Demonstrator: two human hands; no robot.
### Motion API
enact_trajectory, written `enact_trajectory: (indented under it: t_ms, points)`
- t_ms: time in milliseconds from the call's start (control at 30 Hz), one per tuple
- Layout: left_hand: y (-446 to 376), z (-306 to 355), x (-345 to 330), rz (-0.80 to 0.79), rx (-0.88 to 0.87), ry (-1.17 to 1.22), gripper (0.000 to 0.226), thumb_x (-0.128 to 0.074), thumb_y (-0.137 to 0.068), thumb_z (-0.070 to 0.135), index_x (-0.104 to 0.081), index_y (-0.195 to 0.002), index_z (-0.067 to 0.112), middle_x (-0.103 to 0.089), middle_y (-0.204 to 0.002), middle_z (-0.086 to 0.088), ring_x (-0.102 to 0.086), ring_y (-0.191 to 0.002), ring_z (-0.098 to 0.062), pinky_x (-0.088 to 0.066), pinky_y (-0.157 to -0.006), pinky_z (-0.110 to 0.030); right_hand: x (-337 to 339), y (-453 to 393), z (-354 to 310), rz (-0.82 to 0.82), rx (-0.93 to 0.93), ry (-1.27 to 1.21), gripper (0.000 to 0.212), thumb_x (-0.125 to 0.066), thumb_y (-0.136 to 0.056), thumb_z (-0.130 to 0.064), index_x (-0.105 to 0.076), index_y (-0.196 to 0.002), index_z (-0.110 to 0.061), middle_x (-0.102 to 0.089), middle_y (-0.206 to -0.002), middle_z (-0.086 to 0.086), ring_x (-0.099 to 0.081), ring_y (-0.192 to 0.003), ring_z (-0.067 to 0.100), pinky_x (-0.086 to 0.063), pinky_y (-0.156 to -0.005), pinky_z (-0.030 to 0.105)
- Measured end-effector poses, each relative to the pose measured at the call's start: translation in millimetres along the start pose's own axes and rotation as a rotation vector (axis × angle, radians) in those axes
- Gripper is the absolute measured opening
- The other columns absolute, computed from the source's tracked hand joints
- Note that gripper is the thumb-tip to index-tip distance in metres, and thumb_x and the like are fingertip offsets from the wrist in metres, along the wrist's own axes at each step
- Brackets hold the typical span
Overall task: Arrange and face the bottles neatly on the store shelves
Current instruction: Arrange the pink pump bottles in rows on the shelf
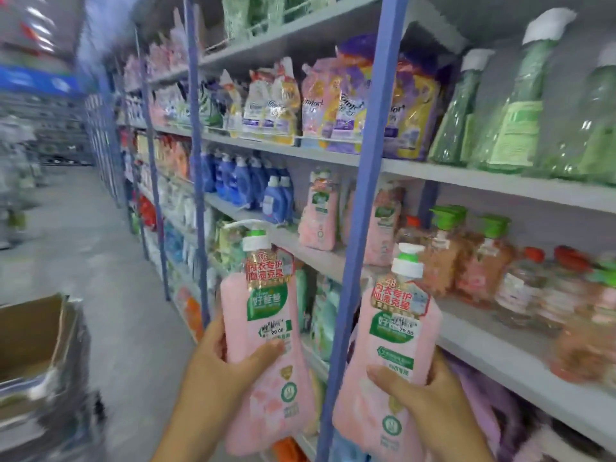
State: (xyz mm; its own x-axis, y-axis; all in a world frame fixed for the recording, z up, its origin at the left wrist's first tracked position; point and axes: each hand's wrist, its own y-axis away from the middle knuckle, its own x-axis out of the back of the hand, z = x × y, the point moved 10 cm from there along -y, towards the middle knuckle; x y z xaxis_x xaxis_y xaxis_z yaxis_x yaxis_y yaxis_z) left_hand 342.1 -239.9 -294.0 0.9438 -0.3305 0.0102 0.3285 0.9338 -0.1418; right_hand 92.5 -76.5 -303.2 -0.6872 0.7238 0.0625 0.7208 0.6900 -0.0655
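I hold two pink pump bottles with green-and-white labels upright in front of the shelves. My left hand (220,368) grips the left pink bottle (266,331) around its middle, thumb across the front. My right hand (430,401) grips the right pink bottle (390,358) the same way. Both labels face me. Two more pink bottles of the same kind (316,211) stand on the middle shelf (466,328) beyond them, either side of a blue upright post (360,208).
Orange-pink bottles with green pumps (466,261) fill the middle shelf to the right. Blue bottles (246,185) stand to the left, refill pouches (333,105) and green bottles (513,111) above. An open cardboard box (36,348) sits at lower left beside the aisle floor.
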Motion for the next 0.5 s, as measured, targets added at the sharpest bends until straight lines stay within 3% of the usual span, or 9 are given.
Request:
enact_trajectory:
  t_ms: [100, 200, 267, 400, 500]
  points:
    - [-40.3, -19.3, 46.3, 0.025, 0.03, 0.001, 0.05, -0.09, -0.07, 0.018, -0.067, -0.113, 0.03, -0.08, -0.096, 0.003, -0.078, -0.08, -0.018, -0.06, -0.069, -0.04, -53.2, -27.3, 2.4, 0.008, -0.001, -0.013, 0.044, -0.089, -0.067, 0.004, -0.073, -0.104, -0.015, -0.08, -0.085, 0.004, -0.075, -0.069, 0.021, -0.059, -0.06, 0.028]
    - [-78.4, -28.5, 71.7, 0.028, 0.046, -0.015, 0.052, -0.09, -0.068, 0.015, -0.067, -0.112, 0.031, -0.08, -0.091, 0.008, -0.077, -0.076, -0.011, -0.056, -0.065, -0.029, -90.7, -54.0, -2.8, 0.007, 0.003, -0.015, 0.048, -0.087, -0.068, 0.009, -0.073, -0.109, -0.012, -0.081, -0.087, 0.002, -0.076, -0.072, 0.015, -0.056, -0.055, 0.018]
    - [-105.9, -34.7, 82.2, 0.04, 0.06, -0.002, 0.052, -0.091, -0.066, 0.013, -0.067, -0.11, 0.028, -0.08, -0.088, 0.009, -0.076, -0.073, -0.01, -0.055, -0.061, -0.024, -111.2, -71.8, -5.9, 0.008, 0.004, -0.01, 0.05, -0.089, -0.067, 0.006, -0.072, -0.11, -0.014, -0.081, -0.087, 0.0, -0.077, -0.074, 0.017, -0.057, -0.055, 0.02]
    - [-161.6, -44.4, 83.1, 0.034, 0.068, 0.016, 0.055, -0.09, -0.059, 0.023, -0.066, -0.109, 0.028, -0.08, -0.087, 0.009, -0.077, -0.072, -0.013, -0.057, -0.063, -0.033, -143.4, -116.8, -7.2, 0.003, 0.02, 0.003, 0.05, -0.091, -0.066, -0.003, -0.073, -0.11, -0.019, -0.081, -0.092, -0.002, -0.078, -0.083, 0.02, -0.061, -0.073, 0.04]
    - [-208.0, -47.9, 75.1, 0.029, 0.044, 0.027, 0.058, -0.087, -0.055, 0.029, -0.066, -0.109, 0.029, -0.08, -0.09, 0.007, -0.078, -0.074, -0.017, -0.058, -0.067, -0.04, -162.2, -157.9, -8.1, 0.004, 0.051, 0.001, 0.05, -0.092, -0.066, -0.004, -0.073, -0.107, -0.023, -0.081, -0.093, -0.005, -0.078, -0.085, 0.018, -0.059, -0.073, 0.039]
